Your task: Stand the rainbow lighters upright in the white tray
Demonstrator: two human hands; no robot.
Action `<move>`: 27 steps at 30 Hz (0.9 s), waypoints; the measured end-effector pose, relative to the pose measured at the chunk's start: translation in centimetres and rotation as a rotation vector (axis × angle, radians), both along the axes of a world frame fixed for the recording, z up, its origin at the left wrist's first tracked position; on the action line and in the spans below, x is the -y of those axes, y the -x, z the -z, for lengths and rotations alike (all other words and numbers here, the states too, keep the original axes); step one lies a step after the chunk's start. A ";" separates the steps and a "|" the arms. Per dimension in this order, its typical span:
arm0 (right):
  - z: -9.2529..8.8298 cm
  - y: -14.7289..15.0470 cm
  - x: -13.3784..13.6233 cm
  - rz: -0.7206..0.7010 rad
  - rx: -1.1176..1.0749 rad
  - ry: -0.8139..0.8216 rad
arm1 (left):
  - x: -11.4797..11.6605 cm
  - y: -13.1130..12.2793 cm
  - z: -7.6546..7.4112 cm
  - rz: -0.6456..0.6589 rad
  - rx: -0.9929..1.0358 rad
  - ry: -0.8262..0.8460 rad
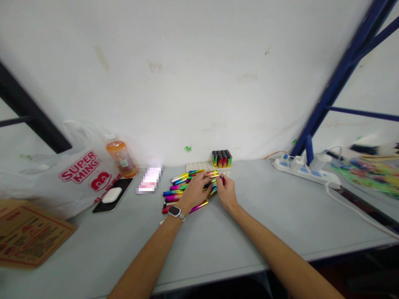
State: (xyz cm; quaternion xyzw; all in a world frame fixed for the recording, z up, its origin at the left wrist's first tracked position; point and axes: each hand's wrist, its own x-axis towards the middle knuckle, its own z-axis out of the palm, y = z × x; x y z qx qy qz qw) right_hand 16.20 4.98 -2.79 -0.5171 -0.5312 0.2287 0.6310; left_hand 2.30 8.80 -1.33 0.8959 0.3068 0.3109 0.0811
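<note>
A pile of rainbow-coloured lighters (179,192) lies on the grey table (255,224) near the wall. My left hand (196,190), with a watch on its wrist, rests on the pile with its fingers curled over several lighters. My right hand (227,192) is just right of the pile and pinches a lighter (220,178) between its fingertips. Behind the pile stands a white tray (199,166) that holds a block of upright lighters (222,158) at its right end.
A white plastic bag (62,174), an orange drink bottle (121,158), a white earbud case (111,195) on a black phone, and a cardboard box (25,232) sit at the left. A white power strip (305,172) with cables lies at the right beside a blue rack post.
</note>
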 end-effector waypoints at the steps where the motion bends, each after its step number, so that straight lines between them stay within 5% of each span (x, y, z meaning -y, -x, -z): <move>1: 0.0 0.0 0.0 -0.001 -0.003 -0.003 | 0.0 0.0 0.0 -0.002 0.001 -0.002; 27: 0.0 0.3 -0.1 -0.041 -0.038 -0.009 | 0.2 0.0 -0.1 0.002 -0.003 -0.001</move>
